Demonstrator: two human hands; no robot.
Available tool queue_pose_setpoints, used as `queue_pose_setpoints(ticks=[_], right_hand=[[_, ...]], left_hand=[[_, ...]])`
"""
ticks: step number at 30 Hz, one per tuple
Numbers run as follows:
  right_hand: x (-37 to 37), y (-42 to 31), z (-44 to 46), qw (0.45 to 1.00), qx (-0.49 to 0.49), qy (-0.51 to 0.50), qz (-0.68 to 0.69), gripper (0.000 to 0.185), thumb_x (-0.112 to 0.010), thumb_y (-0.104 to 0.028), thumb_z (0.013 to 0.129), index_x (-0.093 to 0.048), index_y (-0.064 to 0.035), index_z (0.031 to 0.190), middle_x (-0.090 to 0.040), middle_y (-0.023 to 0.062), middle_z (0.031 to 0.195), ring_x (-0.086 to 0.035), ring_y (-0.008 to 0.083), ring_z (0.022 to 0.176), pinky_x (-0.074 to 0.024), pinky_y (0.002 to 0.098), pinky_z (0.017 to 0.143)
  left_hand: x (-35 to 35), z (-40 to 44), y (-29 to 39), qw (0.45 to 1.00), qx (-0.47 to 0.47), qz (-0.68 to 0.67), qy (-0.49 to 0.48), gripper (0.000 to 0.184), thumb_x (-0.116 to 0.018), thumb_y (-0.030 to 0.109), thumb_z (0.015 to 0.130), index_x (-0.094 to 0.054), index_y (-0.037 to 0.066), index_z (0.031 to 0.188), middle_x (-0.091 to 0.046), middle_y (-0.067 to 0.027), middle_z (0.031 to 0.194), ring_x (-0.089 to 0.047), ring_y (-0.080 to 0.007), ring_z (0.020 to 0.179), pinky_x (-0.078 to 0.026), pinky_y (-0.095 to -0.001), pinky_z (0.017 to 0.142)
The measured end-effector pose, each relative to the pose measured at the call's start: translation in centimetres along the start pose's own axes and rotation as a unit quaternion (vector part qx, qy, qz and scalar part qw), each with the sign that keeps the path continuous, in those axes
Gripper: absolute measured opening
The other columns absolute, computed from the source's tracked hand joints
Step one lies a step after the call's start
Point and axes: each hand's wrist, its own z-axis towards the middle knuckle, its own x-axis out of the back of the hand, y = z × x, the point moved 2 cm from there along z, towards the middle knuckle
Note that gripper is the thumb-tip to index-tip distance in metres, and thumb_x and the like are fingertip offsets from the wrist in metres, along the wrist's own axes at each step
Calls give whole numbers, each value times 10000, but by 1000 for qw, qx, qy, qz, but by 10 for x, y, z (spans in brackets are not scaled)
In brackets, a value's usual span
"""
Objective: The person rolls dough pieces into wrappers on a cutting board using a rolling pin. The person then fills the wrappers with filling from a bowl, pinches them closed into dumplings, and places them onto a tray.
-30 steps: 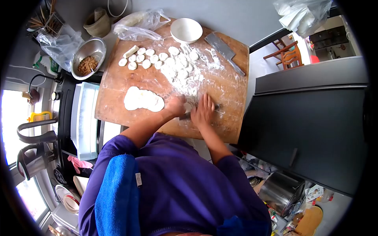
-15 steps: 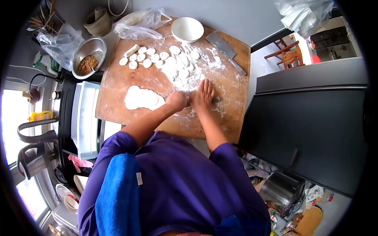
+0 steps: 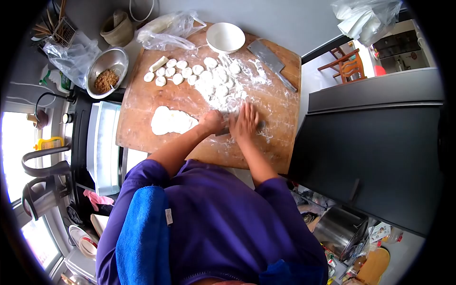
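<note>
My right hand (image 3: 244, 123) lies palm down with its fingers stretched out over a dark rolling pin (image 3: 261, 125), whose end shows at the hand's right. Curled closed, my left hand (image 3: 213, 122) sits close to its left; what its fingers grip is hidden. Both hands are over the floured wooden board (image 3: 204, 152). A stack of flat white dough wrappers (image 3: 173, 121) lies left of my left hand. Small dough pieces (image 3: 177, 79) and a short dough roll (image 3: 158, 63) are further back, beside a heap of white flour (image 3: 218, 90).
A white bowl (image 3: 225, 38) and a cleaver (image 3: 270, 60) rest at the board's back. Bagged dough (image 3: 166, 31) is at the back left. A metal bowl of brown filling (image 3: 107, 72) stands left of the board. A black cabinet (image 3: 365, 156) borders the right side.
Both hands have moved back and forth slightly over the board, my right hand's fingers reaching further away half a second ago. The dough pieces have kept their places.
</note>
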Motion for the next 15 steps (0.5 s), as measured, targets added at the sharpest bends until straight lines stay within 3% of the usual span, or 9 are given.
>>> queue_pose_setpoints(ticks=[3,5,7,9,11,12,13,15], right_hand=[[11,11,-44,999,41,-11,14,624,-458,-304,718,-290,98,1165,-316,226,1217,-254,332,1160,-148,436,954],[12,14,-55,999,39,-33,6,608,-462,-293,714,-309,96,1156,-317,225,1217,-253,335,1159,-149,435,954],[9,3,-20,999,21,-17,40,582,-461,-286,712,-344,98,1134,-318,226,1215,-255,333,1158,-144,431,958],[0,-2,6,1000,11,14,4,582,-455,-292,715,-345,94,1136,-307,223,1224,-253,329,1159,-141,431,959],[-8,2,1,1000,14,15,13,594,-456,-296,714,-329,92,1146,-298,222,1230,-252,327,1158,-138,433,961],[-9,4,0,1000,17,17,19,606,-457,-299,714,-313,91,1156,-288,222,1236,-250,325,1158,-136,434,963],[-2,7,-12,1000,19,19,16,606,-457,-299,714,-313,91,1156,-288,222,1236,-250,325,1158,-136,434,963],[14,12,-50,998,28,-46,19,624,-463,-318,718,-303,92,1160,-289,218,1237,-257,324,1153,-130,435,968]], left_hand=[[3,-15,-7,996,-64,-42,43,203,-532,258,681,-611,115,801,-593,-95,788,-567,-256,728,-452,-346,655],[-2,-17,-14,995,-43,-76,53,221,-539,249,663,-603,117,828,-591,-94,807,-564,-247,745,-450,-338,661],[-16,-13,-13,989,-128,69,0,198,-541,235,651,-607,101,782,-593,-102,771,-569,-255,723,-453,-341,649],[-17,-4,-9,995,-87,40,18,176,-544,232,641,-607,88,721,-593,-111,726,-569,-273,685,-454,-356,632],[-2,2,-4,999,16,-32,-25,163,-554,233,632,-609,90,690,-590,-116,693,-567,-284,659,-455,-362,618],[-19,16,-16,999,-44,14,-18,165,-565,222,625,-612,94,717,-592,-111,712,-568,-271,678,-453,-356,630],[-15,11,-17,999,-46,13,-15,165,-565,222,625,-612,94,717,-592,-111,712,-568,-271,678,-453,-356,630],[-6,-10,-14,985,-138,-20,97,161,-564,205,630,-610,96,737,-593,-112,732,-567,-264,710,-447,-353,643]])
